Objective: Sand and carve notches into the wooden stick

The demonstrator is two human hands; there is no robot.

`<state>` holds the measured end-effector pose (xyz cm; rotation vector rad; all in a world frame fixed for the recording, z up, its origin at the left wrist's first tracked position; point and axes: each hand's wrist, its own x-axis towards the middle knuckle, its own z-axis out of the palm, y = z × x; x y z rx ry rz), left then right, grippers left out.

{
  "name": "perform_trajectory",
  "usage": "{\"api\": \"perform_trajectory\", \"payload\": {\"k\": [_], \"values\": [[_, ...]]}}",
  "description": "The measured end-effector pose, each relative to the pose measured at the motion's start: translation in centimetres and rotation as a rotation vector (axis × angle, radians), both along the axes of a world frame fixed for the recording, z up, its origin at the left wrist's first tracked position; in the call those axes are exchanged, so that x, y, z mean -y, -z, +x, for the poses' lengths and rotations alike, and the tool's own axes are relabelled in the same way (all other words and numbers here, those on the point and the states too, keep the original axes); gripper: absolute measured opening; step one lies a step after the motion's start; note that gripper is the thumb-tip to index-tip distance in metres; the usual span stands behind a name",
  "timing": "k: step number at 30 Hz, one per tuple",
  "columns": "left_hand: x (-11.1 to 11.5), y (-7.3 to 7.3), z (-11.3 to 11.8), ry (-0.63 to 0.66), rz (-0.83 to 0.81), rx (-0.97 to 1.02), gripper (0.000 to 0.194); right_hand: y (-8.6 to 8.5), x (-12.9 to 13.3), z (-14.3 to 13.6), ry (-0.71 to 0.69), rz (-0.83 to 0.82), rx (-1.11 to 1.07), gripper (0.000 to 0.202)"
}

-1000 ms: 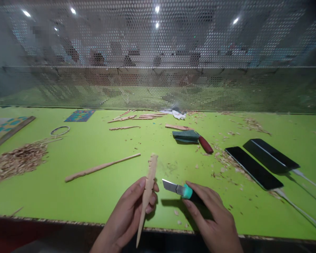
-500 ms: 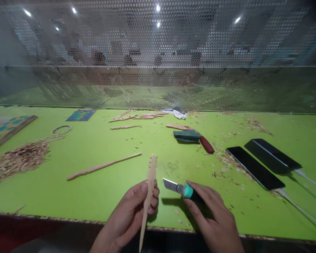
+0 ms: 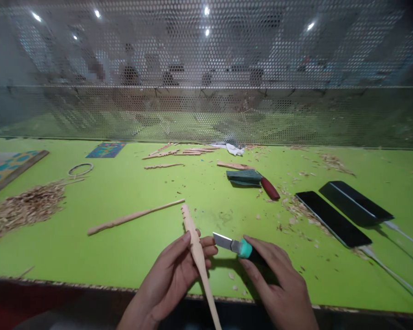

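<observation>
Between the thumb and fingers of my left hand (image 3: pixel 172 270) is a carved wooden stick (image 3: pixel 197 250), pale, notched along its upper end and tapering toward me. My right hand (image 3: pixel 278 279) grips a utility knife (image 3: pixel 242 248) with a teal collar and a dark handle mostly hidden by the fingers. Its bare blade points left, close to my left fingertips and apart from the stick. Left of my hands, a second wooden stick (image 3: pixel 134 217) lies on the green table (image 3: pixel 124 261).
Wood shavings (image 3: pixel 27 206) are heaped at left, near a tape ring (image 3: pixel 80 169) and a patterned board (image 3: pixel 13 169). A red-handled knife with wrapped blade (image 3: pixel 253 181) lies beyond my hands. Two phones (image 3: pixel 333 219) with cables sit right. Several carved sticks (image 3: pixel 179 153) lie before a perforated screen (image 3: pixel 206 110).
My left hand has turned the carved stick: its notched tip swung left and its thin end right. Some left fingers have extended toward the blade. The right hand with the knife stays put.
</observation>
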<state>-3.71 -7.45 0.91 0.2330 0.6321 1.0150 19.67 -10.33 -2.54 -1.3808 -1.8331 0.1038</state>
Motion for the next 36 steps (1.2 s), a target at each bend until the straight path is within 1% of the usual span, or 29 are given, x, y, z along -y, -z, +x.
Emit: {"api": "perform_trajectory", "payload": {"k": [2,5,10,14,21,24,28,32,36], "values": [[-0.05,-0.12,0.07,0.015,-0.027,0.001,0.036,0.0,0.0,0.01,-0.006,0.0,-0.003,0.027],[-0.03,-0.14,0.06,0.031,-0.02,-0.018,0.034,-0.06,-0.08,-0.01,-0.01,0.001,-0.01,0.027],[0.11,-0.06,-0.17,0.013,0.036,-0.043,0.028,-0.18,-0.11,-0.12,-0.013,0.006,-0.004,0.027],[0.17,0.05,-0.3,0.006,0.036,-0.027,0.023,-0.17,-0.09,-0.08,-0.013,0.014,0.006,0.026],[0.05,0.12,-0.1,-0.011,0.035,-0.057,0.024,-0.16,-0.02,0.0,-0.016,0.01,-0.002,0.027],[0.11,-0.14,-0.11,-0.026,0.029,-0.112,0.029,-0.1,-0.1,-0.05,-0.017,0.005,-0.008,0.028],[0.16,-0.43,-0.19,-0.037,0.027,-0.154,0.043,-0.02,-0.25,-0.07,-0.015,0.008,-0.013,0.028],[0.15,-0.38,-0.29,-0.028,0.031,-0.161,0.046,-0.08,-0.2,-0.04,-0.016,0.013,-0.013,0.028],[0.07,-0.18,-0.33,0.011,0.077,-0.168,0.051,-0.24,-0.03,-0.05,-0.021,0.013,-0.017,0.027]]}}
